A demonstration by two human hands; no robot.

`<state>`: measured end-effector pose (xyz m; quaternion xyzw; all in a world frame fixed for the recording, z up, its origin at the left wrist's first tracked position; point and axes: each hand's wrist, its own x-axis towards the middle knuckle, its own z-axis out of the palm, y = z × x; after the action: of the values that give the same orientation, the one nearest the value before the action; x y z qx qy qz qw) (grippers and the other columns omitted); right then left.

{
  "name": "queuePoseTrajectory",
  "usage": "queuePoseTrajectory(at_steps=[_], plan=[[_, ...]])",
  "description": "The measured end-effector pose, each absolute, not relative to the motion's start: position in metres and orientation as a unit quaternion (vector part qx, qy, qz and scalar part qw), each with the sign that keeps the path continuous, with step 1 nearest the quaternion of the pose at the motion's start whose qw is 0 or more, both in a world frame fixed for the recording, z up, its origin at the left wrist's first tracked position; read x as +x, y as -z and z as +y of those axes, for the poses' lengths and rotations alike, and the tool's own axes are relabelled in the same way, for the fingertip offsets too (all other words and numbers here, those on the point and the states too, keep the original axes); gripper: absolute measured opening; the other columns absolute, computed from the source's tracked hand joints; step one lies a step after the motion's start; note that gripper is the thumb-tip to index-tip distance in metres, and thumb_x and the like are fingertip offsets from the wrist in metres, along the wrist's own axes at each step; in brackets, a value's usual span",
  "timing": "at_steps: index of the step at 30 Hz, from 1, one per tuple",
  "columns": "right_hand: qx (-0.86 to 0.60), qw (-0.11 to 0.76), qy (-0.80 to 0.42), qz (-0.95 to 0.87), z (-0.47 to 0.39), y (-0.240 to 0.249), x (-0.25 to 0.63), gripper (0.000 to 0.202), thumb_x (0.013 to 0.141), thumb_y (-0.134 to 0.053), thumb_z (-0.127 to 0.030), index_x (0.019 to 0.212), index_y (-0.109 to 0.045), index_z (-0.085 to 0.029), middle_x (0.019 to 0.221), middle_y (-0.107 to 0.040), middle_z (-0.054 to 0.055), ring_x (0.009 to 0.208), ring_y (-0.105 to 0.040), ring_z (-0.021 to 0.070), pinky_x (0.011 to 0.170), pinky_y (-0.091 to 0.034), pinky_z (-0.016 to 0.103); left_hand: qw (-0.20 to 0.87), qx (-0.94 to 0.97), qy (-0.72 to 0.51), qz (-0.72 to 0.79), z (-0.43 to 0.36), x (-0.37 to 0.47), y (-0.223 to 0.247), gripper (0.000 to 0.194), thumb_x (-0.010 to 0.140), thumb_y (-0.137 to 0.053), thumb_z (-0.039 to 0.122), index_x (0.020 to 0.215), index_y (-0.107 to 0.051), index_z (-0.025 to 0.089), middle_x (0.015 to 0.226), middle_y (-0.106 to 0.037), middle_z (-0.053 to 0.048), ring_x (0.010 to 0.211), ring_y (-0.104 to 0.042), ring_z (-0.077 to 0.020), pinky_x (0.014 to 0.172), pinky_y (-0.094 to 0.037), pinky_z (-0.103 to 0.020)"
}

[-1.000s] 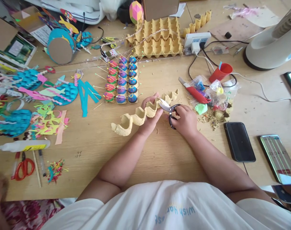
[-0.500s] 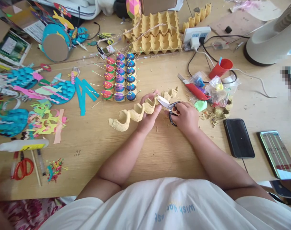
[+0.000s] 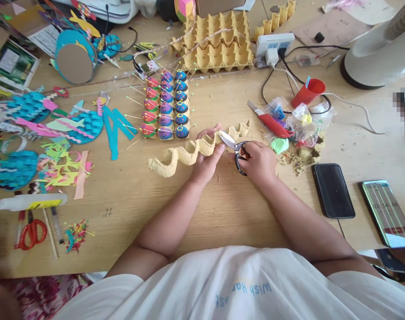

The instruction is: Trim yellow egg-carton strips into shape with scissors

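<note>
A wavy strip of yellow egg carton [image 3: 188, 154] is held slanting above the table, its left end nearer to me. My left hand [image 3: 207, 160] is closed round the middle of it, with the thumb at its lower edge. In my right hand [image 3: 260, 161] are black-handled scissors [image 3: 239, 155], fingers in the loops. Their silver blades point left and lie against the strip beside my left thumb. Behind the strip stand three rows of painted carton cups [image 3: 166, 106] in red, purple and blue, stuck with pins.
Egg trays [image 3: 218, 44] and a power strip [image 3: 274, 43] lie at the back. Right are a red cup [image 3: 308, 92], a red-handled knife [image 3: 275, 125], clay bags, scraps and two phones [image 3: 333, 191]. Left are paper crafts [image 3: 85, 126], a glue bottle [image 3: 30, 202] and red scissors [image 3: 32, 233].
The strip's left end has shifted slightly up and to the left. Both hands keep nearly the same place, and the scissors stay against the strip.
</note>
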<state>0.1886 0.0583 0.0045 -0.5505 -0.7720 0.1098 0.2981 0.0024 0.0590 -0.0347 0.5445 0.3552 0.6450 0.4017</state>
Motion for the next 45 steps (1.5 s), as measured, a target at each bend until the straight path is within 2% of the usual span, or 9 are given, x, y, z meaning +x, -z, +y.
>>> queuePoseTrajectory(at_steps=[6, 10, 18, 24, 29, 34, 41, 45], plan=[[-0.554, 0.296, -0.122, -0.769, 0.058, -0.006, 0.187, 0.039, 0.094, -0.067, -0.049, 0.069, -0.050, -0.025, 0.070, -0.064, 0.005, 0.070, -0.058, 0.0215, 0.064, -0.030, 0.034, 0.405, 0.536, -0.650, 0.355, 0.058, 0.003, 0.035, 0.042, 0.099, -0.077, 0.046, 0.136, -0.060, 0.034, 0.157, -0.065, -0.006, 0.150, -0.061, -0.0278, 0.128, -0.049, -0.051], [-0.554, 0.296, -0.127, -0.768, 0.058, -0.006, 0.187, 0.042, 0.095, -0.065, -0.053, 0.069, -0.048, -0.025, 0.068, -0.061, 0.004, 0.070, -0.056, 0.0210, 0.064, -0.028, 0.034, 0.410, 0.538, -0.644, 0.357, 0.058, 0.004, 0.034, 0.043, 0.100, -0.075, 0.049, 0.137, -0.059, 0.035, 0.159, -0.064, -0.005, 0.151, -0.060, -0.0271, 0.130, -0.045, -0.052], [-0.560, 0.276, -0.151, -0.767, 0.058, -0.005, 0.189, 0.050, 0.098, -0.061, -0.060, 0.066, -0.044, -0.025, 0.067, -0.057, 0.004, 0.067, -0.049, 0.0189, 0.062, -0.025, 0.033, 0.407, 0.550, -0.639, 0.351, 0.056, 0.003, 0.031, 0.036, 0.101, -0.075, 0.039, 0.131, -0.058, 0.035, 0.159, -0.065, -0.005, 0.150, -0.061, -0.0251, 0.129, -0.047, -0.052], [-0.564, 0.306, -0.159, -0.750, 0.059, 0.000, 0.186, 0.046, 0.096, -0.060, -0.060, 0.070, -0.046, -0.025, 0.068, -0.058, 0.004, 0.067, -0.051, 0.0198, 0.063, -0.029, 0.033, 0.399, 0.545, -0.647, 0.352, 0.056, 0.005, 0.027, 0.033, 0.101, -0.074, 0.039, 0.130, -0.058, 0.035, 0.156, -0.068, -0.006, 0.147, -0.064, -0.0253, 0.129, -0.046, -0.054], [-0.540, 0.328, -0.167, -0.757, 0.057, -0.002, 0.186, 0.044, 0.095, -0.061, -0.064, 0.077, -0.050, -0.026, 0.074, -0.063, 0.005, 0.074, -0.057, 0.0223, 0.067, -0.036, 0.034, 0.413, 0.551, -0.635, 0.351, 0.052, 0.005, 0.023, 0.038, 0.100, -0.075, 0.041, 0.134, -0.059, 0.034, 0.162, -0.063, -0.006, 0.154, -0.057, -0.0272, 0.134, -0.039, -0.055], [-0.525, 0.323, -0.155, -0.772, 0.056, -0.004, 0.186, 0.048, 0.095, -0.058, -0.070, 0.077, -0.049, -0.026, 0.077, -0.065, 0.006, 0.076, -0.059, 0.0234, 0.068, -0.038, 0.035, 0.414, 0.555, -0.630, 0.351, 0.050, 0.005, 0.020, 0.046, 0.099, -0.076, 0.045, 0.141, -0.058, 0.037, 0.164, -0.061, -0.006, 0.156, -0.055, -0.0281, 0.131, -0.044, -0.053], [-0.529, 0.316, -0.143, -0.775, 0.056, -0.004, 0.185, 0.044, 0.094, -0.061, -0.065, 0.077, -0.052, -0.025, 0.079, -0.068, 0.007, 0.077, -0.061, 0.0239, 0.069, -0.038, 0.035, 0.404, 0.562, -0.639, 0.336, 0.051, 0.005, 0.021, 0.040, 0.099, -0.078, 0.038, 0.135, -0.059, 0.037, 0.162, -0.063, -0.005, 0.153, -0.058, -0.0245, 0.129, -0.046, -0.047], [-0.535, 0.309, -0.142, -0.773, 0.056, -0.004, 0.186, 0.037, 0.092, -0.065, -0.056, 0.075, -0.053, -0.025, 0.076, -0.068, 0.007, 0.076, -0.062, 0.0240, 0.068, -0.038, 0.035, 0.419, 0.551, -0.642, 0.330, 0.051, 0.005, 0.020, 0.038, 0.100, -0.077, 0.038, 0.134, -0.060, 0.037, 0.160, -0.065, -0.003, 0.153, -0.058, -0.0256, 0.133, -0.041, -0.050]])
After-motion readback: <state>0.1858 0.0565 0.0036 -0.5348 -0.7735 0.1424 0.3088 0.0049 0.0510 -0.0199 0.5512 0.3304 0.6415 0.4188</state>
